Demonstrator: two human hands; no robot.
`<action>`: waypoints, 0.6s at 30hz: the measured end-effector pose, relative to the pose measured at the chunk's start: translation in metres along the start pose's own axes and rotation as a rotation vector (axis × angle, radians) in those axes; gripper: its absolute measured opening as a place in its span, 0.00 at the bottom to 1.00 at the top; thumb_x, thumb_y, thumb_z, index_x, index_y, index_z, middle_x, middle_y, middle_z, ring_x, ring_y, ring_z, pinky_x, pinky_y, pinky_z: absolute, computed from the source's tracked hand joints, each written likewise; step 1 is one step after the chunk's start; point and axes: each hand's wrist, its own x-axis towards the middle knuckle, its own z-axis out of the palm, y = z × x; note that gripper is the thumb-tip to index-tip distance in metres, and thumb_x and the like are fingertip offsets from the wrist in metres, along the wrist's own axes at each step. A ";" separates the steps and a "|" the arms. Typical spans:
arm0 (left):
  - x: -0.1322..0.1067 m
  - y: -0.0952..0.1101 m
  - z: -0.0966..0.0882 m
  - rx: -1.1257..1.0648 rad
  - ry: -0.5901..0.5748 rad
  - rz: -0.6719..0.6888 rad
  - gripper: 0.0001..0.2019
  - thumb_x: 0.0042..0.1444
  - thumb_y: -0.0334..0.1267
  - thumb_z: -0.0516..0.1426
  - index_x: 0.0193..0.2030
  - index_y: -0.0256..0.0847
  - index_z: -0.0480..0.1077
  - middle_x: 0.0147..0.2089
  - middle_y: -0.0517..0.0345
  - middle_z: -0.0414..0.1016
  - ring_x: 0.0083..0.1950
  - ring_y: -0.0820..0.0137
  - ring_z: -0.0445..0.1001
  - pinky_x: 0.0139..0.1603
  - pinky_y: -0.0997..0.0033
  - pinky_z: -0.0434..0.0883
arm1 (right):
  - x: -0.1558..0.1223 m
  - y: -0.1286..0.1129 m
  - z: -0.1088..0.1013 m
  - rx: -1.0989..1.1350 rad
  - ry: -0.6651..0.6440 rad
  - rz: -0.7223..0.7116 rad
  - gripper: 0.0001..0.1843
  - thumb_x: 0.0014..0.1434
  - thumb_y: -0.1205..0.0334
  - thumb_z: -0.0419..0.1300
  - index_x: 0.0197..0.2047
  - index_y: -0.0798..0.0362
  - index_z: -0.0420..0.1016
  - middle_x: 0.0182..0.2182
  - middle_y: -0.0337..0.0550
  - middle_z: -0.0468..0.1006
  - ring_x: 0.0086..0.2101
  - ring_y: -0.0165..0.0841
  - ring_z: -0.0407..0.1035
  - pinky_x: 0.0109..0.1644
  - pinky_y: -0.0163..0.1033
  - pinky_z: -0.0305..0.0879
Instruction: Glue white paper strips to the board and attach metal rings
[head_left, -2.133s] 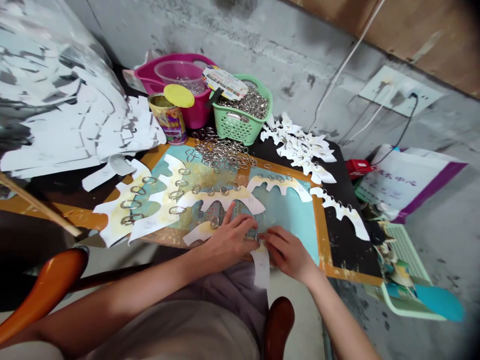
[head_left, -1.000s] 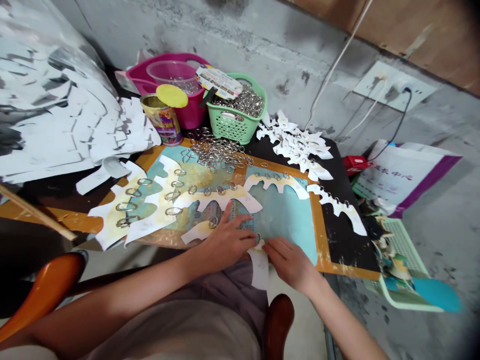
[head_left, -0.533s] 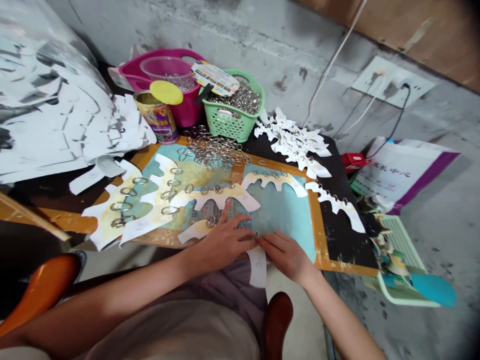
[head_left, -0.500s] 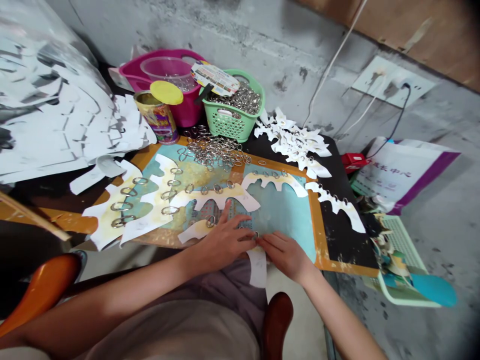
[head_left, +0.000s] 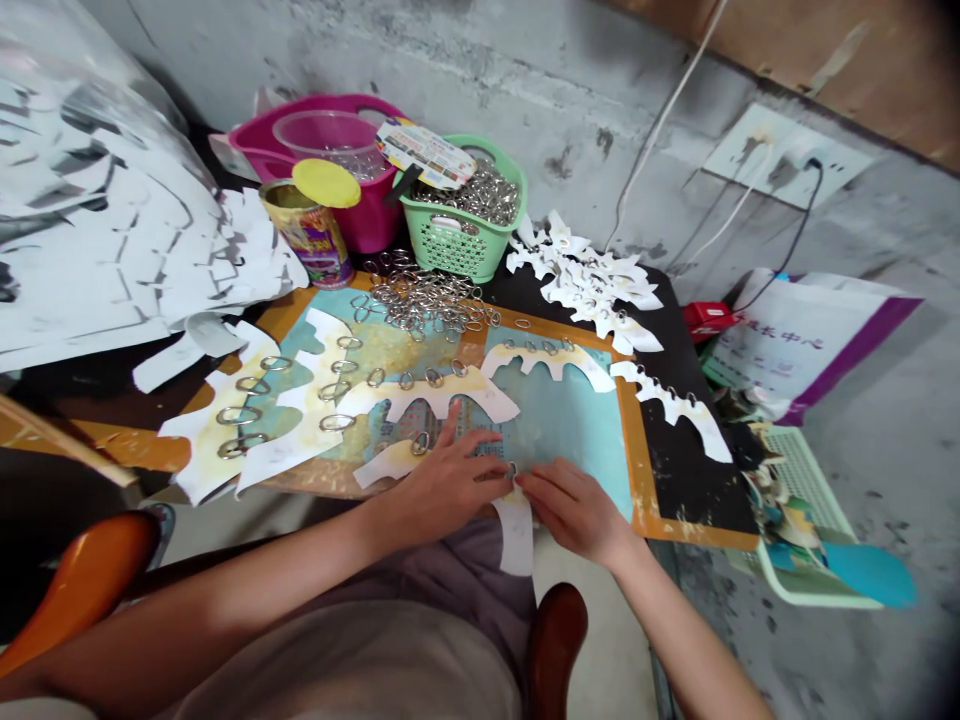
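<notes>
My left hand (head_left: 456, 485) lies over a white curved cut-out strip (head_left: 516, 535) at the table's front edge, its fingers spread and pressing it down. The strip's middle is hidden under that hand; its left end and one metal ring (head_left: 421, 442) show beside the wrist. My right hand (head_left: 574, 508) is closed, thumb and fingertips pinched at the strip's edge, right beside another metal ring (head_left: 513, 469). What exactly lies between those fingertips is partly hidden. Just beyond my left fingertips rests a finished-looking strip (head_left: 427, 395) with several rings along its upper edge.
Loose metal rings (head_left: 431, 300) are heaped behind the strips. A green basket (head_left: 457, 240) of rings, a magenta basket (head_left: 375, 215) and a tin can (head_left: 311, 235) stand at the back. White strips (head_left: 589, 275) are piled back right; a large plastic bag (head_left: 90, 230) bulges at left.
Both hands stay at the same strip. My right hand's fingers have shifted very slightly by the ring; the view has moved a little.
</notes>
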 end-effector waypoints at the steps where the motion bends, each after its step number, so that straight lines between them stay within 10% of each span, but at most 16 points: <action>1: 0.000 0.000 0.000 -0.003 0.001 -0.002 0.10 0.62 0.30 0.59 0.49 0.43 0.75 0.47 0.57 0.79 0.61 0.56 0.65 0.71 0.36 0.49 | 0.002 0.001 0.000 -0.025 -0.026 -0.031 0.15 0.68 0.71 0.50 0.55 0.53 0.70 0.42 0.49 0.76 0.36 0.36 0.67 0.38 0.41 0.69; 12: -0.002 0.001 0.002 0.034 -0.007 0.001 0.11 0.63 0.31 0.58 0.51 0.45 0.74 0.48 0.57 0.78 0.62 0.54 0.64 0.70 0.32 0.49 | -0.005 0.001 -0.004 -0.337 -0.039 -0.178 0.10 0.68 0.71 0.53 0.49 0.60 0.74 0.39 0.51 0.78 0.33 0.38 0.68 0.32 0.41 0.67; 18: -0.001 0.004 0.001 0.080 -0.032 0.029 0.12 0.65 0.32 0.57 0.54 0.46 0.72 0.47 0.54 0.77 0.62 0.54 0.65 0.68 0.29 0.49 | -0.013 -0.011 -0.006 -0.113 0.009 0.042 0.20 0.65 0.73 0.51 0.59 0.57 0.68 0.44 0.54 0.76 0.38 0.41 0.70 0.37 0.44 0.71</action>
